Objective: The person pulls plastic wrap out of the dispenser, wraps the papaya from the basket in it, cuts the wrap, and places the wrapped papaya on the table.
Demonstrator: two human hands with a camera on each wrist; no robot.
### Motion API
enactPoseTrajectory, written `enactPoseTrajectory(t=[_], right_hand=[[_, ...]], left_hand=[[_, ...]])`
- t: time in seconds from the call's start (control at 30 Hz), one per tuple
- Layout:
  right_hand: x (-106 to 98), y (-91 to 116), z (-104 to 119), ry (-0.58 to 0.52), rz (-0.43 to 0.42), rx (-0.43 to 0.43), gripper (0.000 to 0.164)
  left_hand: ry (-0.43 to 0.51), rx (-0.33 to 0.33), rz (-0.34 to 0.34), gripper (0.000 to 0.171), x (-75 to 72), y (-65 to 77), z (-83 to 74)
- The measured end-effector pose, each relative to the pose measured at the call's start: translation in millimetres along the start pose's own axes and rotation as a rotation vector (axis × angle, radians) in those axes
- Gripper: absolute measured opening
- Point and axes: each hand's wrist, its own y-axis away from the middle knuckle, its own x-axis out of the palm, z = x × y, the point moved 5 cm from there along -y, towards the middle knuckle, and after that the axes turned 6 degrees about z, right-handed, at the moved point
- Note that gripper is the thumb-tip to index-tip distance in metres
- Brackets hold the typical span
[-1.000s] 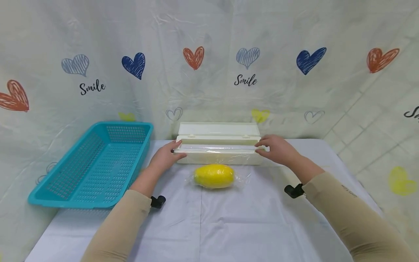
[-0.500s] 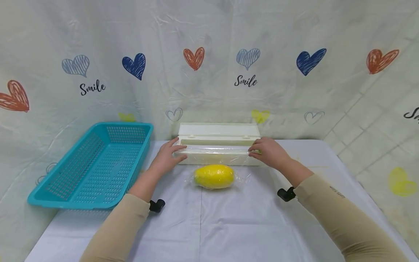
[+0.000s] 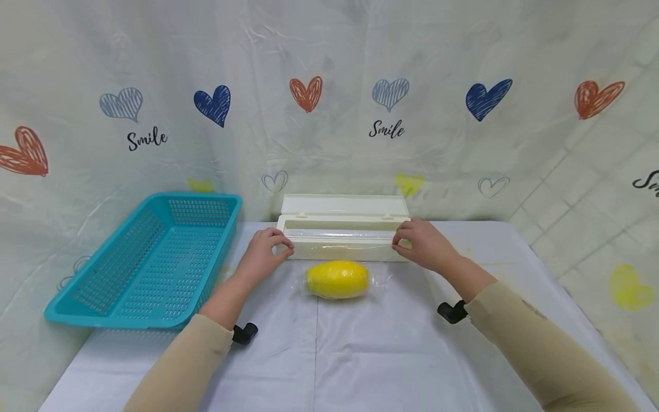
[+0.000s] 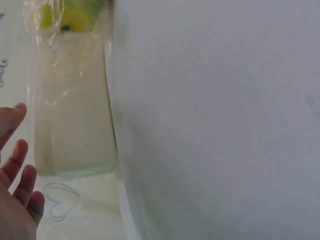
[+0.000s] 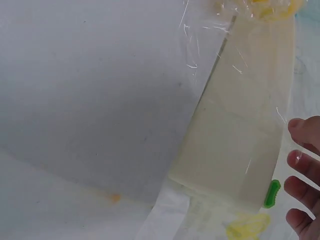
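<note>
Fingers of our left hand (image 3: 259, 256) had curled since half a second earlier, when they lay stretched along the left end of the cling-film dispenser (image 3: 344, 236); now their tips pinched the film at that end. Our right hand (image 3: 423, 244) had shifted little, its fingers bent and gripping the film at the dispenser's right end, beside the small green slider (image 5: 271, 194). The dispenser stood at the table's (image 3: 360, 355) far edge, lid up against the heart-printed backdrop (image 3: 329, 86). Just before it lay the yellow fruit (image 3: 337, 278), loosely wrapped in film, unmoved. A turquoise basket (image 3: 149, 260) sat at the far-left corner, tilted over the table's left edge. From the wrist views we saw only fingertips, and the clear film's edge was hard to trace; the exact pinch stayed unclear.
</note>
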Motion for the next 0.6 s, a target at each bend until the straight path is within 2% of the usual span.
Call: enactPoseTrajectory(t=[0.17, 0.4, 0.6], right_hand=[[-4, 10, 8, -0.042, 0.009, -0.011, 0.005], [-5, 23, 13, -0.167, 0.061, 0.04, 0.006], [-6, 34, 15, -0.201, 0.07, 0.029, 0.01]], left_hand=[[0.021, -0.002, 0.03, 0.006, 1.5, 7.7, -2.1], [0.268, -0.151, 0.149, 0.014, 7.8, 16.3, 7.4], [0.307, -0.131, 0.203, 0.015, 9.6, 21.1, 10.6]])
